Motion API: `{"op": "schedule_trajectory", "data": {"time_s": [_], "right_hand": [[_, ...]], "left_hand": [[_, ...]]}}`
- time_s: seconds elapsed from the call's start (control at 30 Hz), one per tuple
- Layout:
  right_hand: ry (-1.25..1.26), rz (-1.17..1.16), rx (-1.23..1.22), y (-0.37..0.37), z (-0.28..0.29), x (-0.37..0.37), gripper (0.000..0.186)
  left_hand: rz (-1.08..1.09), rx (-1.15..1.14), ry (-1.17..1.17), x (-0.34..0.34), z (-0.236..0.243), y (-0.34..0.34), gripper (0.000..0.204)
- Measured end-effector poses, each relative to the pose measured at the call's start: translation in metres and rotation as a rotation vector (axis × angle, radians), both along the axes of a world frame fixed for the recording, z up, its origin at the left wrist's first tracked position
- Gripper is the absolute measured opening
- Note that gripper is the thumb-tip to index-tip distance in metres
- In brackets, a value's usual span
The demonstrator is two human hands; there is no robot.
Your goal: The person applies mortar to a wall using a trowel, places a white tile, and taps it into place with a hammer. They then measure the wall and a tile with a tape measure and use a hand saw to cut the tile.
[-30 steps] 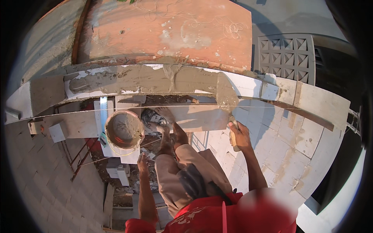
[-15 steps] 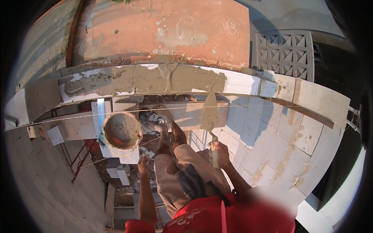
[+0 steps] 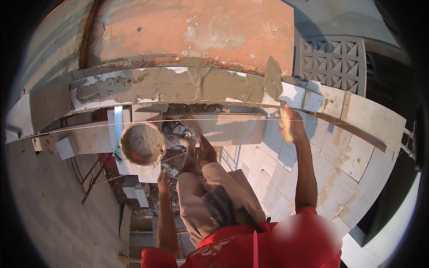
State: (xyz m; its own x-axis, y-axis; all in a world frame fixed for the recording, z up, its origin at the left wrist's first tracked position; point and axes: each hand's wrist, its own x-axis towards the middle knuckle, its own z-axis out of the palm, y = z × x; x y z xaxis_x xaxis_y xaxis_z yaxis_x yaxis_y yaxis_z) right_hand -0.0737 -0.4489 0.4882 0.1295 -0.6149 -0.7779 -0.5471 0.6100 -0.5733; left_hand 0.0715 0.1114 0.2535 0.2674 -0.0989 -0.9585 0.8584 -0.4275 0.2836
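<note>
My right hand (image 3: pixel 290 125) grips the wooden handle of a trowel (image 3: pixel 273 82). The mortar-smeared blade points away from me and lies over the wall top, at the right end of the mortar (image 3: pixel 214 85). This grey-brown layer covers most of a white block course (image 3: pixel 292 94), with white patches showing along its edges. My left hand (image 3: pixel 164 177) is just below and right of a round bucket (image 3: pixel 124 154); its fingers look loosely apart, with nothing seen in them. Wet mortar coats the bucket's inside.
A taut string line (image 3: pixel 214 119) crosses in front of the wall. A long light-blue tool (image 3: pixel 119 123) lies beside the bucket. My feet are by a wooden plank (image 3: pixel 241 129). Beyond the wall lies an orange-brown board (image 3: pixel 214 27); a grey patterned vent block (image 3: pixel 333 62) stands at right.
My right hand has swung the trowel forward and right, from in front of the wall onto its top. Mortar reaches slightly farther right. My left hand has barely moved.
</note>
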Motion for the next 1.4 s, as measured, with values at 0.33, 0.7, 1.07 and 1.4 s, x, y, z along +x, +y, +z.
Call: {"op": "schedule_trajectory", "data": {"time_s": [0.33,0.7,1.07,1.4], "right_hand": [[-0.024,0.112,-0.373,0.148,0.004,-0.040,0.015],[0.113,1.688,-0.258,0.298,-0.231,0.163,0.048],[0.200,1.816,-0.024,0.412,-0.376,0.259,0.039],[0.064,1.754,0.249,0.289,-0.283,0.208,0.026]], "left_hand": [[0.088,0.110,0.028,-0.029,-0.024,0.030,0.049],[0.477,0.015,-0.052,-0.092,-0.018,0.021,0.037],[0.843,0.183,0.105,-0.177,0.006,0.046,0.040],[0.855,0.156,0.176,-0.193,0.012,-0.005,0.035]]}}
